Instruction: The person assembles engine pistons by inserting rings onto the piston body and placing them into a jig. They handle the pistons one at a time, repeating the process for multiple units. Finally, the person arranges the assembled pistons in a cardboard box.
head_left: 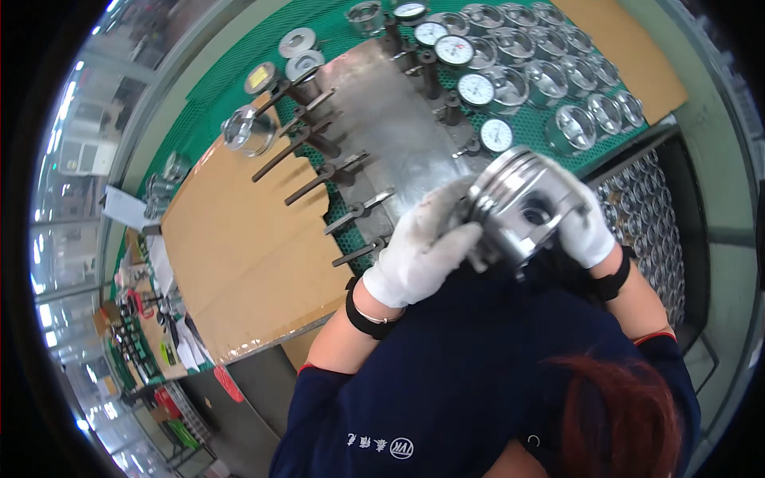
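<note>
A shiny metal engine piston (519, 209), with ring grooves at one end and a dark pin hole in its side, is held tilted in front of my chest. My left hand (426, 248), in a white glove, is closed against the piston's left side, with the thumb along the lower edge. On the right side my gloved right hand (587, 227) grips it, its fingers partly hidden behind the metal. Just beyond lies a grey metal plate (390, 119) carrying several posts and rods. A round white dial gauge (496, 136) stands close to the piston's far side.
Several more pistons (546, 80) stand on the green mat at the far right, beside a row of dial gauges (454, 50). Brown cardboard (247, 247) covers the bench at left. A dark bin (696, 263) of pistons is at right; rods (279, 162) jut over the cardboard.
</note>
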{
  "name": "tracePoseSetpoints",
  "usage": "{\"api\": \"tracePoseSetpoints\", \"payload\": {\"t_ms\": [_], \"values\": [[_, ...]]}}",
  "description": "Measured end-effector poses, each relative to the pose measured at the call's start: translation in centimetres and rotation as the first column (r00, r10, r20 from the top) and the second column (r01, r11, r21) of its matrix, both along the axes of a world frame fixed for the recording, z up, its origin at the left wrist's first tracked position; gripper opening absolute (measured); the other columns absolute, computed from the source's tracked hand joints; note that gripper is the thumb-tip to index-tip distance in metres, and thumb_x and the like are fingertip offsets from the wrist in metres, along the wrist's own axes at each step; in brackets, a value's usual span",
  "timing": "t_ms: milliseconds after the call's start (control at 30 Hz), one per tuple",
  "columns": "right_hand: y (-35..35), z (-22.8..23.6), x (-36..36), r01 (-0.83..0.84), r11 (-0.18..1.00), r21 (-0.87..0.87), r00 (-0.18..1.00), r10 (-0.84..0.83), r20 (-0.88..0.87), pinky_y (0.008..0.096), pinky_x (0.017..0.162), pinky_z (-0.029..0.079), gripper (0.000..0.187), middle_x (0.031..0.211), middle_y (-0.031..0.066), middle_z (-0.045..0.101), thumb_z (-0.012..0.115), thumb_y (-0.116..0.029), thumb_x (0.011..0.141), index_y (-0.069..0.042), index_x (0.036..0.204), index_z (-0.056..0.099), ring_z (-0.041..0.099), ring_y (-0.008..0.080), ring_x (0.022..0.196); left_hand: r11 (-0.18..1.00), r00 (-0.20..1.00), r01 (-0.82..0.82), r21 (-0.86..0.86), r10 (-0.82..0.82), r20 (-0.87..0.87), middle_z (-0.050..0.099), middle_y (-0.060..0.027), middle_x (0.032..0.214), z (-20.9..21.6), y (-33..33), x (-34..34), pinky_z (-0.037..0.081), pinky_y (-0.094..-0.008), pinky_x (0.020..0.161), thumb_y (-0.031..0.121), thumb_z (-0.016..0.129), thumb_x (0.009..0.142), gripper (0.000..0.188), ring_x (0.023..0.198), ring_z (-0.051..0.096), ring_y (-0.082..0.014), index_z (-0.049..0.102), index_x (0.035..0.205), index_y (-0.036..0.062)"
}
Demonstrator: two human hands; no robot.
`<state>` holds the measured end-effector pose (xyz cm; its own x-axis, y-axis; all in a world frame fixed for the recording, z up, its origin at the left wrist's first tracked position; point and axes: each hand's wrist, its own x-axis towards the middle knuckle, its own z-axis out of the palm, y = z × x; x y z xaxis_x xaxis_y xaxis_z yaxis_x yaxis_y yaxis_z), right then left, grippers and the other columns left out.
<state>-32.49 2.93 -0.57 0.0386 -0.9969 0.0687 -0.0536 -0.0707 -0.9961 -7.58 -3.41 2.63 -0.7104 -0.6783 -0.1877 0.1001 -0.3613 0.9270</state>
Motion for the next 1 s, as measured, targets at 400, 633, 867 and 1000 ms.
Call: {"api": "tracePoseSetpoints", "payload": {"t_ms": [400,633,867,1000], "values": [[-3.4,-8.2,-11.3,0.291,0.746,0.599,0.938,-0.100,-0.331,0.0355,0.044,0.055,0.037,0.078,0.0166,0.068,0.047,-0.021,0.098,0.005,0.123,0.055,0.066,0.0237,0.051,0.968,0.939,-0.123,-0.218,0.184,0.292,0.069,-0.0147,0.111,-1.6,4.7,-0.6,0.053,-0.0312,0.092,0.008,0.049,0.100,0.036,0.102,0.068,-0.0195,0.054,0.133,-0.0070],[-10.9,-18.4,-14.2,0.110,0.918,0.381,0.914,0.058,-0.403,0.0380,0.065,0.061,0.046,0.103,0.0222,0.070,0.049,-0.028,0.104,0.003,0.137,0.049,0.074,0.0300,0.077,0.889,0.802,-0.414,-0.194,0.457,0.385,0.069,-0.0165,0.112,-2.2,11.1,-6.9,0.054,-0.0333,0.091,0.013,0.054,0.100,0.033,0.097,0.070,-0.0213,0.059,0.125,-0.0084],[-11.4,-6.1,-21.3,-0.326,0.903,-0.282,0.503,-0.087,-0.860,0.0450,0.086,0.055,0.064,0.120,0.0264,0.063,0.073,-0.017,0.086,-0.003,0.143,0.046,0.066,0.0404,0.099,0.701,0.589,-0.702,-0.127,0.672,0.449,0.066,-0.0172,0.120,-5.1,18.5,-11.5,0.057,-0.0337,0.086,0.013,0.054,0.102,0.030,0.096,0.071,-0.0222,0.061,0.123,-0.0071],[-17.6,-8.1,-22.9,-0.304,0.908,0.287,0.080,0.325,-0.942,0.0440,0.098,0.053,0.092,0.135,0.0283,0.054,0.089,-0.023,0.065,-0.001,0.141,0.043,0.060,0.0410,0.119,0.688,0.559,-0.712,-0.141,0.676,0.481,0.070,-0.0138,0.108,-3.9,19.1,-14.3,0.057,-0.0305,0.087,0.009,0.054,0.101,0.027,0.094,0.071,-0.0181,0.063,0.122,-0.0064]]}}
